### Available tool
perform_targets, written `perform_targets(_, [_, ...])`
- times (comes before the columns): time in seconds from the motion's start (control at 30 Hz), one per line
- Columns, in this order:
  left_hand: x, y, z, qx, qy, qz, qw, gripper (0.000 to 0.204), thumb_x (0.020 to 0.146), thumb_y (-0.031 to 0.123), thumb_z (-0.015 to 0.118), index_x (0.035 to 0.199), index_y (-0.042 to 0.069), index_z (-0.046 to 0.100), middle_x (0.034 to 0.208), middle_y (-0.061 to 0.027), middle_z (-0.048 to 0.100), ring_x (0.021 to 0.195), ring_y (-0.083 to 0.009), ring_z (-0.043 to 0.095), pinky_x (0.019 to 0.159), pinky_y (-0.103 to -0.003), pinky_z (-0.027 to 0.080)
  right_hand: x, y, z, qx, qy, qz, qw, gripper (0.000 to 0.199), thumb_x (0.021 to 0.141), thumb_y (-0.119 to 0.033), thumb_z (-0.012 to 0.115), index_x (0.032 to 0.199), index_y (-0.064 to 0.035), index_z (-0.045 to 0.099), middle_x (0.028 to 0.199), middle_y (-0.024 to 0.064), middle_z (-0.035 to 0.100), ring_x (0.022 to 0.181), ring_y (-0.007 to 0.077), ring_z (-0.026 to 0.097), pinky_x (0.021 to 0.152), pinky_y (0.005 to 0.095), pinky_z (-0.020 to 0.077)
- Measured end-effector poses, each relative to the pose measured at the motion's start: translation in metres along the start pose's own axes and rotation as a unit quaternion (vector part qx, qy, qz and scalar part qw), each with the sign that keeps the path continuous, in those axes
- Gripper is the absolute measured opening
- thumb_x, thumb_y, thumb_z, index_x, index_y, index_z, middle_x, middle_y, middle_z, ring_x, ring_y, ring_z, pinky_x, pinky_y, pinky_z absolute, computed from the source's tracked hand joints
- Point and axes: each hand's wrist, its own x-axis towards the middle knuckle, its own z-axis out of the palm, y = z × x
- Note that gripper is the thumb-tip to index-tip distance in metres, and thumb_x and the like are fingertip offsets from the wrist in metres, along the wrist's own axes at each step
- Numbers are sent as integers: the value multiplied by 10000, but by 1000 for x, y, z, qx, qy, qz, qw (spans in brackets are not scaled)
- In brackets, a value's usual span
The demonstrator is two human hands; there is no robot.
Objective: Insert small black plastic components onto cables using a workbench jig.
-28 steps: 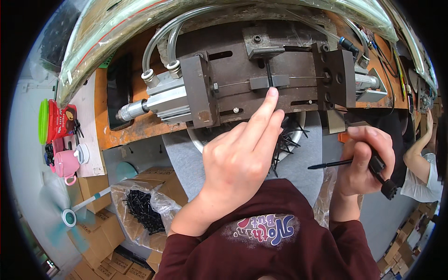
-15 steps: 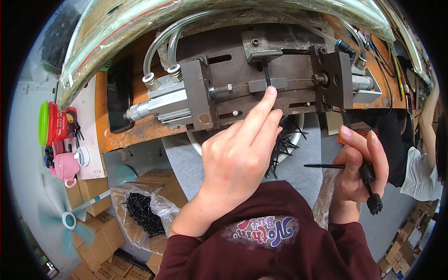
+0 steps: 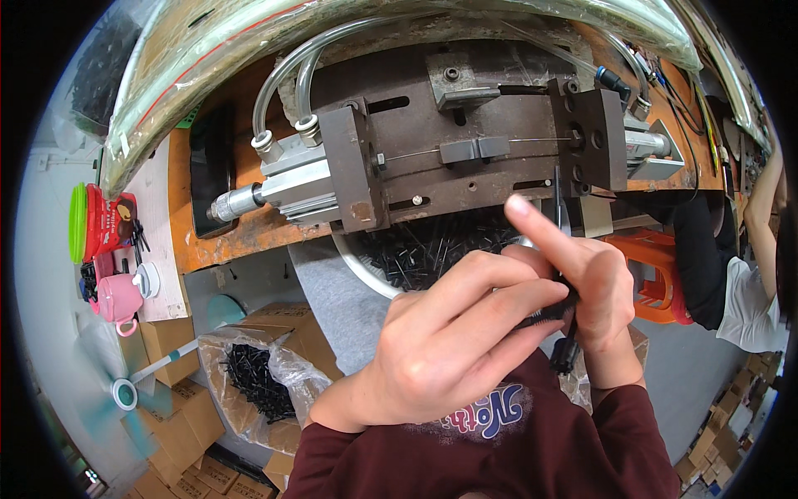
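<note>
Both hands' fingers [image 3: 499, 299] clenched on a thin black rod [image 3: 559, 208], apparently upright, tip toward the fixture [image 3: 465, 158].

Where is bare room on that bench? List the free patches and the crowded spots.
Free: the orange bench strip below the silver cylinder, and the pale board beside the pink cup. Crowded: the metal press fills the middle, the bowl of black pins sits under it, and both hands, left hand and right hand, meet there.
</note>
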Motion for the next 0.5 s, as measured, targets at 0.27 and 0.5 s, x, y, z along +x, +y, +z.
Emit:
perform_targets(0.27, [2, -20, -1, 215, 47, 40, 975, 389, 652, -30, 805, 1032, 24, 738, 1168, -163, 649, 606, -116, 598, 563, -265, 499, -14, 0, -15, 73, 102, 240, 963, 335, 949, -184, 648, 1182, 56, 643, 885, 140, 740, 660, 147, 693, 662, 259, 540])
perform_targets(0.5, [5, -38, 4, 365, -21, 55, 929, 298, 710, 63, 779, 997, 21, 715, 1221, -106, 676, 654, -171, 674, 570, -264, 512, -16, 2, -19, 273, 209, 340, 875, 464, 1053, -356, 385, 842, 15, 565, 594, -13, 423, 503, 46, 297, 511, 222, 254])
